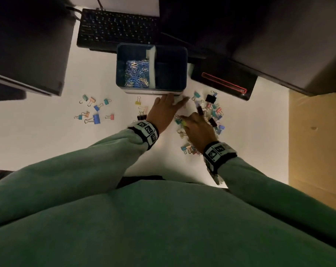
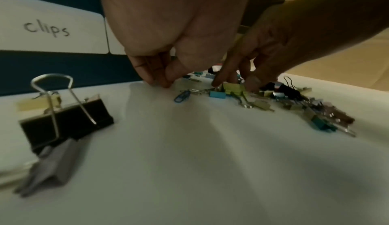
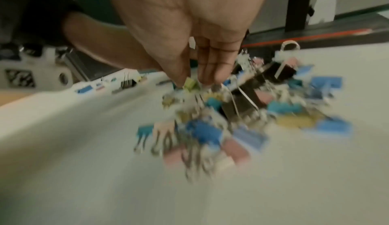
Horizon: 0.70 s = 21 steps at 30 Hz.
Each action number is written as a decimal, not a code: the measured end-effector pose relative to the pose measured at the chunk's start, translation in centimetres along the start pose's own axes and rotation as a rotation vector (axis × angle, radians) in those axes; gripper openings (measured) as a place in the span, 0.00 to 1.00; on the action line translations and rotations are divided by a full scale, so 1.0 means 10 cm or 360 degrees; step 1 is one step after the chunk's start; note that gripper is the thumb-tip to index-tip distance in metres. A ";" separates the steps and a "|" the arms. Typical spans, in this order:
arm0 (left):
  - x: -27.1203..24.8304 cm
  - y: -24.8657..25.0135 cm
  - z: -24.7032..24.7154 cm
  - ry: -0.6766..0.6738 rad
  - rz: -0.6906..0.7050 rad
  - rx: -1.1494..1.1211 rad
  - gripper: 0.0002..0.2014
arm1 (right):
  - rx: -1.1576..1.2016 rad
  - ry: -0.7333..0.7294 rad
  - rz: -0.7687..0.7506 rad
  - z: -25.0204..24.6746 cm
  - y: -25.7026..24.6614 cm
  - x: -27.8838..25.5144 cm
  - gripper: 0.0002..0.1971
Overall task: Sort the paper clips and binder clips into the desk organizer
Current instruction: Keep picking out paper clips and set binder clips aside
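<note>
- Binder clips (image 1: pixel 207 116) lie in a loose heap just right of the desk organizer's (image 1: pixel 151 89) near corner; a smaller scatter (image 1: pixel 94 110) sits well left of the organizer on the white desk (image 1: pixel 47 132).
- Paper clips (image 1: pixel 137 74) already fill the organizer's left compartment; one blue paper clip (image 2: pixel 182 96) lies on the desk at the heap's near edge.
- Right hand (image 1: pixel 199 130) reaches down into the heap, thumb and fingertips (image 3: pixel 207 77) closing on a yellow-green clip (image 3: pixel 190 83); the blur leaves it unclear whether the pinch is secure.
- Left hand (image 1: pixel 165 110) is against the organizer's front, fingers bent down to the desk; whether it holds anything I cannot tell.
- Handling, as I judge it: the clips are light, stiff and smooth, and their wire loops tangle, so pinching the folded body should lift one cleanly.
</note>
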<state>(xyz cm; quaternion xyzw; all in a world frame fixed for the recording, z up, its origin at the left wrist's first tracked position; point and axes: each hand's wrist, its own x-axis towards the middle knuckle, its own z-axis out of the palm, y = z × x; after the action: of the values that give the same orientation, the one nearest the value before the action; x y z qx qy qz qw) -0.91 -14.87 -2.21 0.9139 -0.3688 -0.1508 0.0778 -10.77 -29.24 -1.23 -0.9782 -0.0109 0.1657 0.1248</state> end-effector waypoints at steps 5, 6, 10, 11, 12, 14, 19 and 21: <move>-0.08 -0.07 0.05 -0.0030 0.0036 0.0086 0.28 | -0.0100 -0.0095 -0.0027 0.04 0.20 -0.18 0.22; -0.14 -0.10 0.06 -0.0023 0.0018 0.0082 0.28 | -0.0132 -0.0084 -0.0035 0.03 0.28 -0.18 0.21; -0.37 -0.23 0.07 0.0009 -0.0080 0.0000 0.25 | -0.0064 -0.0075 -0.0029 -0.08 0.38 -0.12 0.18; -0.41 -0.25 0.07 0.0007 -0.0108 -0.0023 0.23 | 0.0006 -0.0046 -0.0021 -0.12 0.34 -0.07 0.17; -0.44 -0.26 0.07 0.0003 -0.0130 -0.0044 0.22 | 0.0116 0.0005 0.0010 -0.17 0.28 -0.02 0.14; -0.45 -0.25 0.06 0.0004 -0.0161 -0.0082 0.21 | 0.0276 0.0064 0.0049 -0.23 0.15 0.12 0.15; -0.32 -0.14 0.06 0.0045 -0.0186 -0.0122 0.14 | 0.0329 -0.0149 0.0115 -0.13 -0.16 0.34 0.17; -0.27 -0.12 0.06 0.0015 -0.0202 -0.0085 0.09 | 0.0316 -0.0141 0.0154 -0.06 -0.14 0.34 0.15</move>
<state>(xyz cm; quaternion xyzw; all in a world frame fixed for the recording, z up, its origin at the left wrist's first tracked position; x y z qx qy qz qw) -2.14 -12.12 -2.46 0.9337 -0.3056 -0.1610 0.0943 -7.29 -27.82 -1.45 -0.9521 0.0471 0.2150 0.2123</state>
